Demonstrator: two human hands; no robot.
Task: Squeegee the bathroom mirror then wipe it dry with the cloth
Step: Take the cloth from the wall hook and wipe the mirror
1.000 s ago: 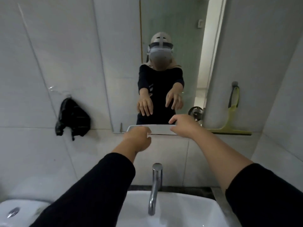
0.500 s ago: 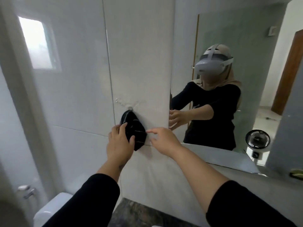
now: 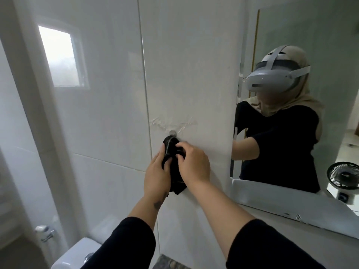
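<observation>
A black cloth (image 3: 173, 150) hangs from a small wall hook (image 3: 172, 132) on the white tiled wall, left of the mirror (image 3: 303, 35). My left hand (image 3: 156, 176) grips the cloth from its left side, fingers curled into the fabric. From the right, my right hand (image 3: 194, 165) closes over the cloth, fingertips pinching its upper folds. The cloth's lower end pokes out below both hands. The squeegee is out of sight.
A white shelf (image 3: 272, 199) runs under the mirror at the right. A small fan (image 3: 342, 176) shows in the mirror. The toilet cistern (image 3: 75, 255) sits at lower left and a bright window (image 3: 60, 59) at upper left. A dark counter edge (image 3: 167, 263) is at the bottom.
My view has swung left from the sink to the hanging cloth. Both hands moved from the mirror shelf to the cloth and have closed on it.
</observation>
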